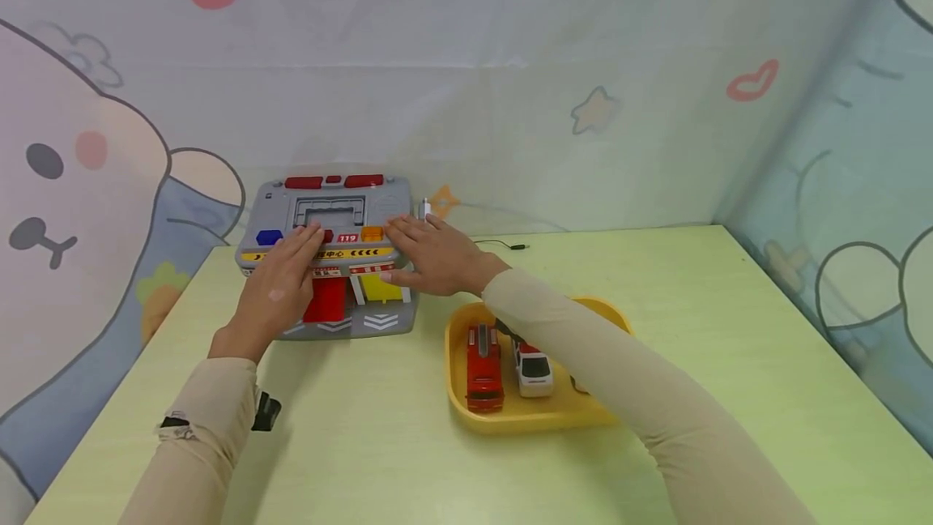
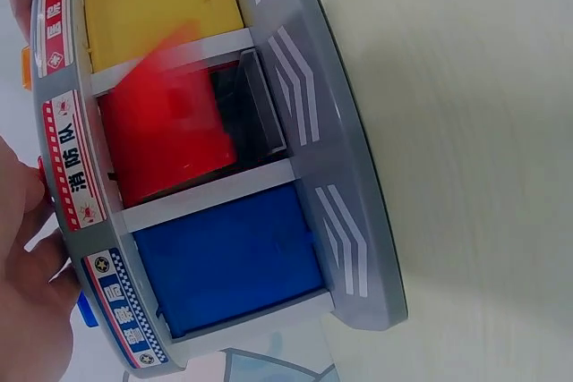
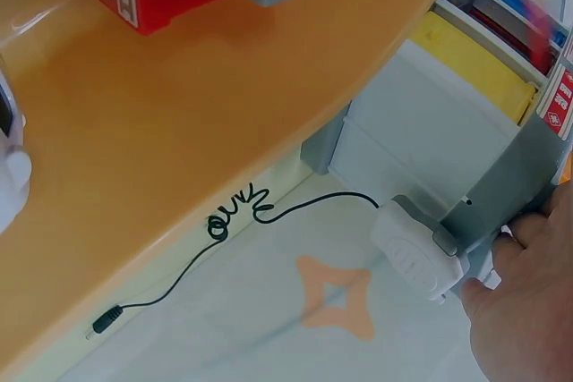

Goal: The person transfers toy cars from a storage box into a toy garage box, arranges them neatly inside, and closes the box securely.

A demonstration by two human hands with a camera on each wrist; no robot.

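Note:
A grey toy rescue station [image 1: 397,197] stands at the back left of the table. My left hand [image 1: 277,290] reaches over its front roof edge, fingertips at the red button in the middle. Below, the red door [image 2: 166,136] is swung part-way up and blurred, with a dark bay behind it. The blue door [image 2: 228,257] and yellow door [image 2: 161,11] are down on either side. My right hand [image 1: 440,258] rests on the roof's right front corner beside the orange button [image 1: 372,233], fingers extended on top and thumb at the front edge.
An orange-yellow tray [image 1: 503,424] sits right of the station, partly under my right forearm. It holds a red fire truck [image 1: 484,371], a white toy car [image 1: 534,371] and other vehicles. A white handpiece [image 3: 416,248] hangs on the station's side, its coiled black cord [image 3: 237,212] trailing behind the tray.

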